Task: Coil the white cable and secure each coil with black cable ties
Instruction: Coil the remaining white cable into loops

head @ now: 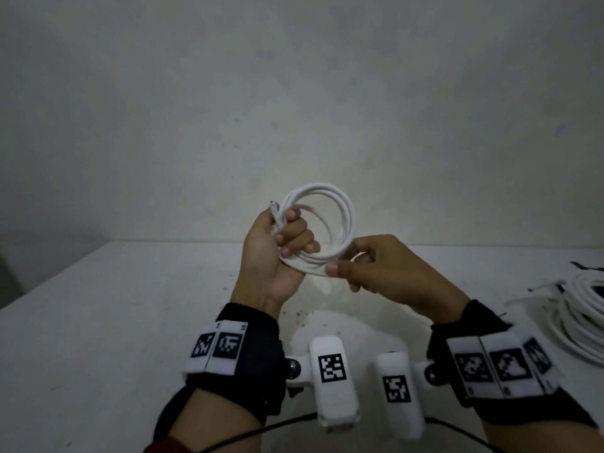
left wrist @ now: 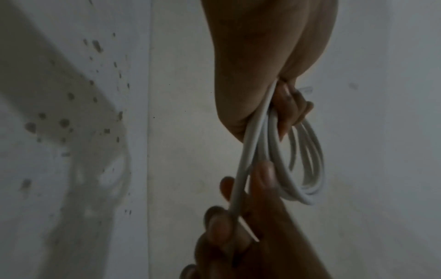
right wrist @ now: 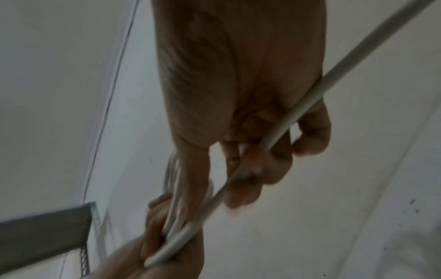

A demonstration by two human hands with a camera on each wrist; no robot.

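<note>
White round-sheathed cable [head: 322, 223], wound into a hoop of several turns, is held upright in the air above the pale table top [head: 114, 322], in front of the plain grey wall [head: 294, 93]. Left hand [head: 277, 253]: fingers curled round the gathered turns at the hoop's left side, with one cut end of the cable standing up past the knuckles. Right hand [head: 376, 266]: thumb and forefinger pinching the lowest turn at the hoop's bottom right; in the right wrist view a single straight run of cable passes through its curled fingers [right wrist: 262, 166] and leads off to the upper right.

Step in hand, as judged: coiling. A turn is being laid onto the hoop, and no black tie is on it yet. The next move calls for feeding the free run round to the left hand's grip so the turns lie together, then keeping the bundle pinched with one hand while the other fetches a tie.

At the table's right edge lies a heap of further white cable [head: 585, 308], with thin dark strips beside it [head: 585, 266] that may be the ties; they are too small to tell.

Writing: none readable. The black wrist bands [head: 248, 351] and the two white wrist-mounted camera housings [head: 333, 377] carry square black-and-white coded markers only; the small marks above the left band's markers are too small to read. No brand shows.
</note>
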